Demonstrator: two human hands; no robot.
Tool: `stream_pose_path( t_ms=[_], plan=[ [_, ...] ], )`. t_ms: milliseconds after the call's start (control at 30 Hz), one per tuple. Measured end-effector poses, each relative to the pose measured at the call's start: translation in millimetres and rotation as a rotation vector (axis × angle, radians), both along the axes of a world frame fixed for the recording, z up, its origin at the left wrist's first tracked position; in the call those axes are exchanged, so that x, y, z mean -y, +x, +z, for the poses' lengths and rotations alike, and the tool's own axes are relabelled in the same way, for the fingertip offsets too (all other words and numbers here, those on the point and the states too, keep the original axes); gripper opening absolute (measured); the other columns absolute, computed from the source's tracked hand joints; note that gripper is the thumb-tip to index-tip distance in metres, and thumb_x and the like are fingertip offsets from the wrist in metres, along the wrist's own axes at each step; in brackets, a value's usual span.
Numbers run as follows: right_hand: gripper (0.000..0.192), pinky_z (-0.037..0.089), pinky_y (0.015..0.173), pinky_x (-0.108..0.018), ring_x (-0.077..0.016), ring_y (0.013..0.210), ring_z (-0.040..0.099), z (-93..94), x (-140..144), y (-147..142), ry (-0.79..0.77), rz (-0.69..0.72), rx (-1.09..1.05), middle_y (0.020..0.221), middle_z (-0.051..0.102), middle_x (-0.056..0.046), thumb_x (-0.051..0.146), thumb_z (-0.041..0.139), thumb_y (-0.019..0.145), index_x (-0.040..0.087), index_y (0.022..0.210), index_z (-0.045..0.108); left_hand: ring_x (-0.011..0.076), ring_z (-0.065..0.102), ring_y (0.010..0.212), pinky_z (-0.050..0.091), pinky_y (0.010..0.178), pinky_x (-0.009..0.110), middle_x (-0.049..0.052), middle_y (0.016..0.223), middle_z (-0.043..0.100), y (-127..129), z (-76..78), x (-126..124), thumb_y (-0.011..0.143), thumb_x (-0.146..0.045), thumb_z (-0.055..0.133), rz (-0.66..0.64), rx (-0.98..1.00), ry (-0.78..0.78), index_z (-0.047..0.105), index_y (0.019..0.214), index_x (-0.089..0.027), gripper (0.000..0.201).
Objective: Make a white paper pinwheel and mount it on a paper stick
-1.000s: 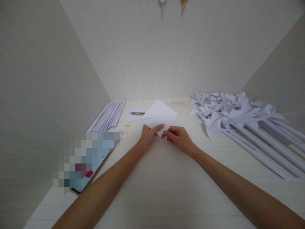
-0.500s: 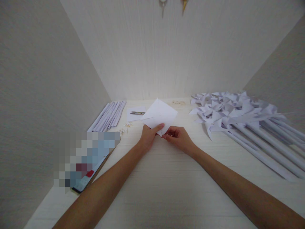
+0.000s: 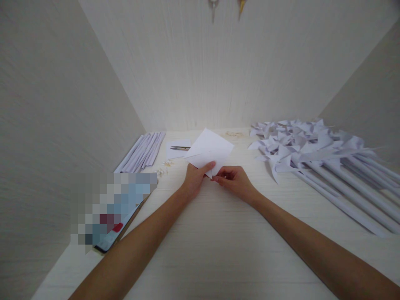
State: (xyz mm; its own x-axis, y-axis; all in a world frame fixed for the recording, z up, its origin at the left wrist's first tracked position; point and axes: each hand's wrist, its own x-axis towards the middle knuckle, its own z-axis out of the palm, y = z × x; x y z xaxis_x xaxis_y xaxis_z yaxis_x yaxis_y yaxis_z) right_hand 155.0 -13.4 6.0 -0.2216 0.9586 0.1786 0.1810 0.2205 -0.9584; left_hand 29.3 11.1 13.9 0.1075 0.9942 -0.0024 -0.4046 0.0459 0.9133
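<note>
A white square sheet of paper (image 3: 210, 148) is held tilted above the pale table (image 3: 218, 250), one corner pointing at me. My left hand (image 3: 195, 180) pinches its near left edge, thumb on top. My right hand (image 3: 235, 180) grips the near corner from the right with its fingertips. The two hands almost touch under the sheet.
Many white paper pinwheels on rolled paper sticks (image 3: 315, 160) lie in a heap at the right. A bundle of rolled paper sticks (image 3: 142, 152) lies at the left by the wall. Small snips (image 3: 180, 148) rest on a paper. Small pale bits (image 3: 162, 170) and a blurred-out flat object (image 3: 112, 210) lie left.
The hands and sheet have barely shifted; my right hand's fingers have slid slightly along the near corner.
</note>
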Motion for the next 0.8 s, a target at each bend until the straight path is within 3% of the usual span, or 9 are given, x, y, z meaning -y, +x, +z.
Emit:
stream_pose_path(
  t_ms=[333,600,800],
  plan=[
    [0.022,0.029,0.043,-0.022,-0.0075,0.043,0.04,2.3,0.9,-0.9,-0.019,-0.05,0.027,0.049,0.054,0.001,0.035,0.057,0.067,0.014,0.061,0.063,0.0115,0.055,0.056,0.042,0.05,0.023,0.002,0.07,0.065,-0.3,0.9,0.2,0.052,-0.026,0.071,-0.018,-0.068,0.02,0.063,0.085,-0.013,0.036],
    [0.021,0.031,0.042,-0.022,-0.0078,0.041,0.041,-4.4,-3.0,0.9,-0.031,-0.087,0.006,0.045,0.055,0.001,0.034,0.063,0.062,0.015,0.055,0.062,0.0128,0.057,0.061,0.045,0.056,0.025,0.003,0.074,0.066,1.1,-2.7,-1.4,0.05,-0.022,0.072,-0.045,-0.084,0.05,0.063,0.082,-0.013,0.034],
    [0.02,0.031,0.043,-0.022,-0.0079,0.043,0.042,1.4,0.6,-1.5,-0.022,-0.082,-0.006,0.046,0.052,0.002,0.033,0.059,0.066,0.015,0.058,0.059,0.0125,0.057,0.061,0.044,0.054,0.024,0.003,0.076,0.066,0.3,-1.0,-0.9,0.051,-0.024,0.071,-0.016,-0.041,0.001,0.063,0.084,-0.013,0.035]
  ],
)
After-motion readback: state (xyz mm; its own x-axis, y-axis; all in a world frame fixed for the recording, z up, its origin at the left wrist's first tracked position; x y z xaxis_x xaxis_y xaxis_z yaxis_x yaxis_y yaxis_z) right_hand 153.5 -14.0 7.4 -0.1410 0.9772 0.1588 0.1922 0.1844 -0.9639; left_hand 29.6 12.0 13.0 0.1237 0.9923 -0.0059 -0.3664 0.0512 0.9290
